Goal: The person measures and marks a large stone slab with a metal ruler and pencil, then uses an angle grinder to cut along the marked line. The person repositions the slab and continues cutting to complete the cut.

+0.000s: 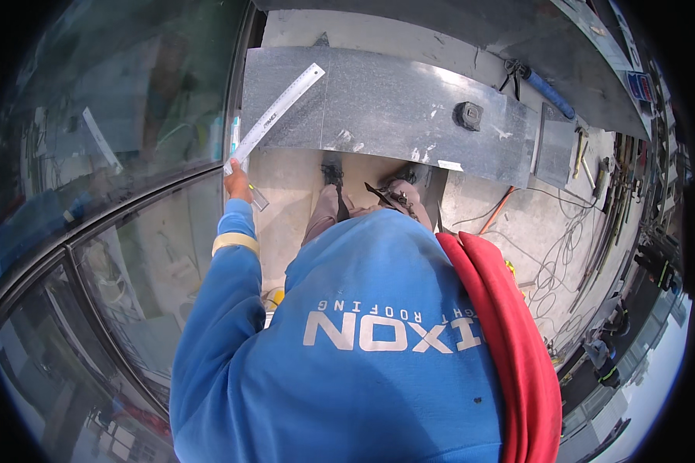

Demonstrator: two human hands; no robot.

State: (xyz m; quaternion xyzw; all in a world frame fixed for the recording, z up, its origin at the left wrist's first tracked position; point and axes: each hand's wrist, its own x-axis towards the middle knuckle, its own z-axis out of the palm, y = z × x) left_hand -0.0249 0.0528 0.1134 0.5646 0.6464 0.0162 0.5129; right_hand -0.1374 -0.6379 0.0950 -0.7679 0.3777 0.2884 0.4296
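My left hand (239, 184) is closed round the lower end of a long steel ruler (274, 117), at the glass wall on the left. The ruler slants up and right, with its far end over a grey metal sheet (394, 96). Just beneath my hand is a small grey flat thing (259, 199) with a yellow-green bit; whether I hold it too cannot be made out. A pale yellow band (235, 242) circles my blue sleeve. My right hand does not show; red cloth (510, 339) hangs along that side of my blue top.
A black tape measure (468, 116) sits on the sheet. Beyond its right part lies a blue caulking gun (547, 90). Hand tools (581, 158), an orange hose (496, 210) and tangled cables (560, 262) are at right. Dark-framed glass (131, 100) borders the left.
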